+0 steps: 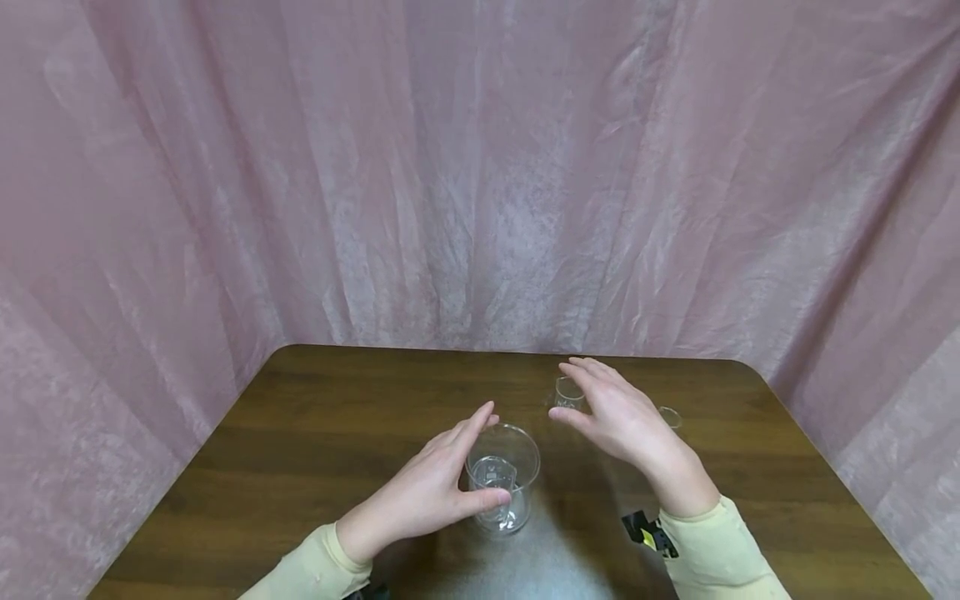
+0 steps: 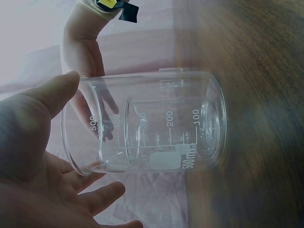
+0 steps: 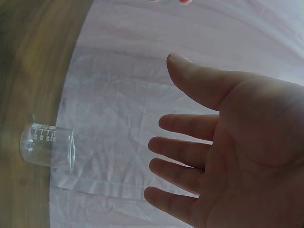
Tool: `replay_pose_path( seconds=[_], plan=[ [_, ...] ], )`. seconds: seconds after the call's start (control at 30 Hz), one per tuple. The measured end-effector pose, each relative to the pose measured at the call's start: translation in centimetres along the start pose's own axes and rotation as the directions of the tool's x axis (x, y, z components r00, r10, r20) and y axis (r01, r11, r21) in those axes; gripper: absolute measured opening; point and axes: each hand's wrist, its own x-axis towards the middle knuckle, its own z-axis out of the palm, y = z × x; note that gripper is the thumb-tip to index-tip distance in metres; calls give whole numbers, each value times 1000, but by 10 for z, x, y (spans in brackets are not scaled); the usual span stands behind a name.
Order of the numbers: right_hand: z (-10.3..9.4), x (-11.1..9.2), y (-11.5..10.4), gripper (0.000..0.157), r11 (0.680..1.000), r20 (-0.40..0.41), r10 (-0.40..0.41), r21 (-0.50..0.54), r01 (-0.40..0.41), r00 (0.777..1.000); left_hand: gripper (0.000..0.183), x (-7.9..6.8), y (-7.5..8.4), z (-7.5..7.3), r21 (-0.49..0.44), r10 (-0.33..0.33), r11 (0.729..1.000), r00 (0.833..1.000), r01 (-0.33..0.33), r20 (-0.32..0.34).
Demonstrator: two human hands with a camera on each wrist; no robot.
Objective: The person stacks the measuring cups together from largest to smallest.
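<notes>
Reaching round the mouth of the big beaker (image 1: 527, 471) with the left hand (image 1: 423, 493), with thumb in front of the glass and fingers loosely extended along the left and far side; not clenched, and impossible to tell if actually touching. Find the big beaker upright on the table (image 1: 337, 417), with the inner beaker (image 1: 493, 473) inside. Holding the right hand (image 1: 618, 417) up over the table, with fingers straight, thumb apart, gripping nothing. See the small beaker (image 1: 569, 392) just past the right thumb, and the other glass (image 1: 671, 418), partly hidden, to the right of that hand.

To take hold well, bring left thumb and fingers in evenly on opposite sides, a little below the rim, and press lightly; best to treat the glass as slick and brittle. If moving the big beaker, go slowly and level, to avoid knocking the inner beaker against the wall. If letting go instead, spread wide before drawing back, so as not to catch the rim. With the right hand, approach the small beaker without brushing the other glass: clear against dark wood, so easy to misjudge.
</notes>
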Motion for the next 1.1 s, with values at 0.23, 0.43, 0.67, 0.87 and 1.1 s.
replay_pose_path(
  seconds=[0.23,0.43,0.67,0.87,1.1],
  plan=[
    [5,5,2,68,1000,-19,18,-20,-19,1000,111,0,1,-1,4,-1,1000,1000,1,7],
    [13,12,10,66,999,-21,40,-32,-41,999,111,1,2,-2,8,2,1000,1000,-2,7],
    [15,17,21,64,998,-36,46,-36,-47,998,112,2,3,-5,9,-1,1000,1000,1,18],
    [16,24,28,56,998,-31,57,-40,-58,998,112,5,3,-10,15,-7,1000,1000,6,16],
    [21,30,39,68,992,27,119,-41,-118,993,112,6,3,-10,10,-5,1000,1000,4,17]
  ],
)
